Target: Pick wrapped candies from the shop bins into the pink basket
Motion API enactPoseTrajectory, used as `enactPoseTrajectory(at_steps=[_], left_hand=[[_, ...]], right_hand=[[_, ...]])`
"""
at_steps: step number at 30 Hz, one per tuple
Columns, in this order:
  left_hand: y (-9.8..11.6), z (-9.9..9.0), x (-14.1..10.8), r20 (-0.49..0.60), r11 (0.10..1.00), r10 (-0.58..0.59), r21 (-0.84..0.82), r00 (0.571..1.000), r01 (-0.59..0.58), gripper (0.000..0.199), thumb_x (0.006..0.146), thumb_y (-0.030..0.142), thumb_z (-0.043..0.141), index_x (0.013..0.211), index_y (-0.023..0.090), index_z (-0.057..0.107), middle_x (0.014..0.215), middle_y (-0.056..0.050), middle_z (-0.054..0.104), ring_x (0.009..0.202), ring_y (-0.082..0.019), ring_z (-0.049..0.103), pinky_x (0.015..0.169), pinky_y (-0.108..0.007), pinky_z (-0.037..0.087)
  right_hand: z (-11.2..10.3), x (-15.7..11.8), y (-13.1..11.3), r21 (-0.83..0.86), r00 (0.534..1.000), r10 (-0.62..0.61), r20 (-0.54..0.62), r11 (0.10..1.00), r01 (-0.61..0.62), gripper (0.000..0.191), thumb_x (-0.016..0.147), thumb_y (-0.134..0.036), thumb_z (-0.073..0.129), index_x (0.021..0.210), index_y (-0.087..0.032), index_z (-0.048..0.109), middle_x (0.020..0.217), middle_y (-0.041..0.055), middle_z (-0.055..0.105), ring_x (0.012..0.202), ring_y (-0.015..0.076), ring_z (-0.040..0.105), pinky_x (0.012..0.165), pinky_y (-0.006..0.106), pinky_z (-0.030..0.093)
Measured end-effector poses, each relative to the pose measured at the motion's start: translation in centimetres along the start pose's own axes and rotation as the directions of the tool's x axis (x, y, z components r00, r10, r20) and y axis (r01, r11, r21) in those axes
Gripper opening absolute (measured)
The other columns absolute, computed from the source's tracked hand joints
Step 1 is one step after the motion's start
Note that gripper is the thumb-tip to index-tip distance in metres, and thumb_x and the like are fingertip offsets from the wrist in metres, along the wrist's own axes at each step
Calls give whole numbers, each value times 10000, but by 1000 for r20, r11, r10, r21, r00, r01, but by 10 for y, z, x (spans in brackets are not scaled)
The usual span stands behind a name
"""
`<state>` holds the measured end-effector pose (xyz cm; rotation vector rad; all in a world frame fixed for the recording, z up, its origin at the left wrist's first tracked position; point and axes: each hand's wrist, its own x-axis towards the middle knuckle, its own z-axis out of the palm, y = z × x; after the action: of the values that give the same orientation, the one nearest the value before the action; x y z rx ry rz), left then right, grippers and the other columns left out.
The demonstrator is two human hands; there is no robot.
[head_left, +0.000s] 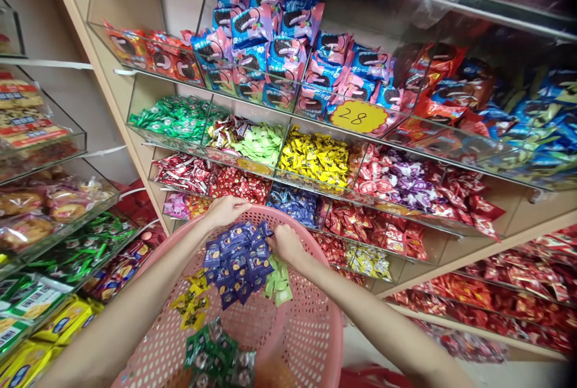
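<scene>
A pink perforated plastic basket (331, 322) is in front of me, tilted so that its inside shows. My left hand (228, 211) is closed over its far rim. Inside the basket, my right hand (287, 244) has its fingers curled in a pinch at the edge of a pile of purple candy packets (238, 262), apparently on one packet. Light green candies (278, 283) lie just under that hand. Yellow candies (192, 301) are to the left of the purple pile, and dark green wrapped candies (214, 349) lie nearer to me.
Beyond the basket rise shelves of clear bins with green candies (175, 118), yellow candies (315, 157) and blue wrapped candies (295, 202). Blue and pink cookie packs (252, 27) sit above, with a yellow price tag (358, 116). Another shelf of packaged cookies (27, 214) stands at left.
</scene>
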<state>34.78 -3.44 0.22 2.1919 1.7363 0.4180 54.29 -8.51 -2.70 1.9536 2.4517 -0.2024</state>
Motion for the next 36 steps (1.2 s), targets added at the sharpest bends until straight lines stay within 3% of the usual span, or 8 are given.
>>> enactPoseTrajectory(at_steps=[5,12,19,24,28,31,33,36], left_hand=[[-1,1,0,-3,1000,3,7,1000,-3,481,771,629,310,984,350,638,841,38,670,820,-191,602,651,-227,377],[-1,2,0,-15,1000,15,2,1000,-15,469,768,634,315,991,370,633,823,48,669,810,-188,603,623,-226,373],[6,-4,-4,-6,1000,22,-1,1000,-22,488,766,635,311,972,345,645,769,41,661,722,-170,596,583,-212,352],[6,-6,-5,-7,1000,14,-6,1000,-14,500,766,631,316,977,321,647,781,31,662,748,-176,596,593,-211,356],[2,-2,-4,-12,1000,4,-11,1000,-4,472,770,619,324,975,340,644,807,40,664,784,-177,600,616,-212,361],[1,-1,-3,-14,1000,6,-12,1000,-6,476,769,626,321,980,346,643,808,43,665,792,-180,602,619,-212,366],[1,0,-2,-19,1000,-1,-8,1000,0,470,766,631,323,988,362,638,801,51,666,794,-185,604,618,-216,371],[1,0,0,-23,1000,0,-2,1000,0,468,764,634,326,1009,374,628,814,56,669,796,-188,608,618,-220,378]], right_hand=[[7,3,4,76,999,7,-35,997,-4,180,787,-253,517,837,-115,621,894,132,642,864,200,596,690,249,419],[7,5,4,321,998,58,14,945,-59,192,759,-143,461,656,-131,622,650,57,648,583,120,570,548,193,365],[-5,-1,-1,244,979,117,-169,967,-74,199,768,-225,455,639,-154,588,643,48,630,595,135,551,537,217,312],[-15,-21,-3,33,942,-96,-323,993,112,208,846,-226,367,817,-161,563,696,35,624,576,135,548,510,226,287],[-19,-38,0,-154,823,-397,-406,917,367,255,894,-209,297,857,-164,545,755,34,605,645,130,559,534,222,311],[-20,-42,4,-201,764,-473,-440,881,429,256,903,-195,282,972,-152,526,772,42,601,678,128,564,561,215,337],[-21,-41,4,-202,774,-471,-423,882,426,257,906,-201,279,992,-157,517,798,47,606,691,128,571,578,211,351],[-23,-39,2,-186,862,-390,-325,920,346,243,903,-229,287,921,-177,524,808,45,620,685,135,592,585,212,369]])
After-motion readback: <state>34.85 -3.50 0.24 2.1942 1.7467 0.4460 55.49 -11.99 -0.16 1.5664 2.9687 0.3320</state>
